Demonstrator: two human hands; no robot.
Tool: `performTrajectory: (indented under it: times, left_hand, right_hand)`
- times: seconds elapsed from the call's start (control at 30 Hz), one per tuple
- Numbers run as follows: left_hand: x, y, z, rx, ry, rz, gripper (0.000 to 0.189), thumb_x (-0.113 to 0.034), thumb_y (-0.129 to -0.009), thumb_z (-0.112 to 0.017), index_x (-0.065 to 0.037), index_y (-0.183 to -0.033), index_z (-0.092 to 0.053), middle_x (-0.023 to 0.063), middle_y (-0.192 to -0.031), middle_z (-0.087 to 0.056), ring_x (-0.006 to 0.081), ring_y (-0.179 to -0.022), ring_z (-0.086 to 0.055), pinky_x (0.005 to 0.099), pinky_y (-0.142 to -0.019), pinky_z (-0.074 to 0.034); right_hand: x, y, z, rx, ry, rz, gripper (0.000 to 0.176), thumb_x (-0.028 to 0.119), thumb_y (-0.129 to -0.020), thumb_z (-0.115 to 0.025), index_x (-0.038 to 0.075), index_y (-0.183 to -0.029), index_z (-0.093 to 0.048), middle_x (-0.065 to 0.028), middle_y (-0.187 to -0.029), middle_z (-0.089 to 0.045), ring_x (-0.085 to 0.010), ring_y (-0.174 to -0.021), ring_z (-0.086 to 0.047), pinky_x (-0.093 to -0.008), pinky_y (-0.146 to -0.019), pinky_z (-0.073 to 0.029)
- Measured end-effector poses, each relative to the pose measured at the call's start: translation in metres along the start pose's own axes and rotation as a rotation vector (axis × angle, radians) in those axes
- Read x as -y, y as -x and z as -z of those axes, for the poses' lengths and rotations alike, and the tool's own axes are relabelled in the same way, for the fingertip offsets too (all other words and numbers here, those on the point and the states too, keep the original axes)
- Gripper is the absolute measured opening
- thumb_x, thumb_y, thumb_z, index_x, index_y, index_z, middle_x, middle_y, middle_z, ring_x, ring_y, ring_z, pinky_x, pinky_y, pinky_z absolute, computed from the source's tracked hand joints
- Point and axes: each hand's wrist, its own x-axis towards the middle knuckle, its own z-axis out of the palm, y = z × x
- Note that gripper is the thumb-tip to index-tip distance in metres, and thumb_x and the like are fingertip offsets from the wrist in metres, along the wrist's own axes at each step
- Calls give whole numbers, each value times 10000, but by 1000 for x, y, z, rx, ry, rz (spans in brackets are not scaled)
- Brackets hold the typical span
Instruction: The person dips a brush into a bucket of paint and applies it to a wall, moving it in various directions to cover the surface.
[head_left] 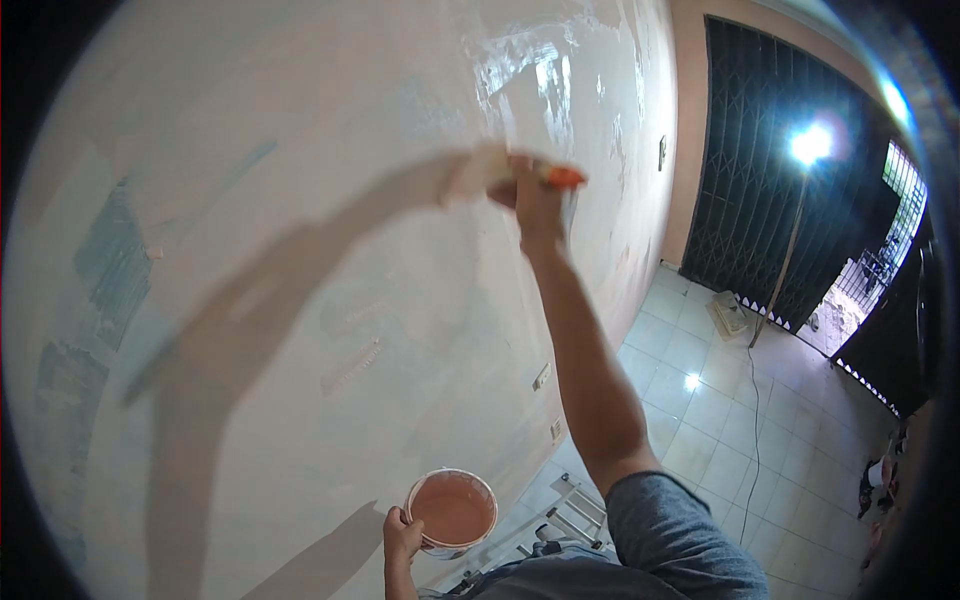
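My left hand [403, 535] grips the rim of a white bucket [450, 552] at the lower middle, with the thumb over its edge. Inside the bucket is salmon-pink paint [453, 508]. Up ahead, my right hand [541, 208] is closed round a paintbrush with an orange handle end [567, 178], its arm stretched out. The brush's head is at the wall [400, 260], partly hidden by the fingers and slightly blurred. Wet, shiny streaks [545, 75] lie on the wall just above the brush.
A metal ladder [578, 515] is below me, beside the wall. A bright lamp [811, 145] on a pole stands by the dark folding gate [745, 150], its cable [757, 420] running across the tiled floor [685, 440]. Wall sockets [542, 376] and grey patches [112, 250] mark the wall.
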Motion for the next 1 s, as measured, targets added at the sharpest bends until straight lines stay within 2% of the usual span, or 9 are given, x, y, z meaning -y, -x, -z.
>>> performTrajectory:
  times: [0.1, 0.2, 0.37, 0.47, 0.63, 0.73, 0.83, 0.9, 1.0]
  left_hand:
    - [2, 5, 0, -12, -12, -4, 170, -15, -666, -528, 33, -807, -445, 149, -740, -548, 258, -562, -629, 396, -434, -581]
    - [-9, 13, -2, -21, 8, 13, 175, -18, -663, -531, 30, -810, -447, 148, -736, -549, 262, -564, -631, 396, -439, -578]
    - [4, -1, -3, -14, -8, 20, 179, -17, -667, -530, 32, -817, -446, 147, -734, -548, 267, -565, -635, 399, -438, -578]
    - [-12, 6, -1, -11, -24, 29, 179, -17, -668, -533, 32, -816, -445, 148, -734, -550, 268, -563, -634, 400, -438, -578]
    - [9, -3, -3, -26, -28, 34, 181, -18, -664, -538, 36, -810, -446, 147, -738, -552, 263, -567, -633, 403, -444, -583]
    - [19, -10, -1, -19, -68, -37, 175, -17, -664, -540, 40, -800, -446, 151, -750, -551, 258, -585, -631, 417, -455, -591]
    - [-30, 20, -2, -27, 3, 27, 170, -28, -661, -553, 36, -787, -458, 144, -728, -553, 245, -585, -619, 400, -454, -575]
    - [-18, 17, -2, -29, 19, 15, 169, -29, -662, -552, 35, -788, -458, 146, -730, -553, 246, -583, -620, 398, -453, -574]
    - [18, -3, -4, -49, -32, -50, 168, -28, -666, -549, 32, -793, -457, 146, -730, -552, 249, -578, -624, 395, -445, -569]
  right_hand:
    - [60, -31, -36, 92, -324, 40, 266, 176, -879, -562, -9, -1070, -581, -153, -944, -636, -256, -769, -669, -363, -688, -603]
    - [80, -43, -46, 114, -332, 123, 277, 184, -883, -544, 5, -1094, -567, -150, -966, -626, -261, -816, -661, -401, -735, -594]
    - [-3, -26, -23, 138, -383, -90, 381, 286, -880, -585, 58, -1181, -534, -120, -993, -620, -256, -853, -651, -447, -802, -559]
    - [-47, 37, 33, -20, -294, -254, 394, 275, -863, -611, 40, -1170, -537, -127, -1017, -621, -258, -853, -652, -435, -778, -572]
    - [-39, 82, 68, -132, -174, -290, 344, 233, -860, -603, -2, -1108, -564, -140, -986, -636, -246, -852, -660, -411, -763, -580]
    - [2, 55, 17, -83, -374, -175, 318, 208, -859, -617, 2, -1096, -568, -140, -941, -634, -247, -815, -659, -396, -777, -580]
    - [36, 24, -37, -27, -490, -121, 328, 193, -871, -608, -19, -1113, -540, -146, -965, -620, -262, -830, -654, -407, -795, -578]
    - [41, 12, -57, 79, -588, 12, 351, 196, -871, -612, -29, -1126, -523, -161, -1008, -608, -275, -837, -653, -414, -806, -576]
    - [21, 13, -59, 21, -542, -36, 365, 197, -878, -601, -30, -1149, -509, -183, -1036, -596, -279, -848, -654, -409, -807, -578]
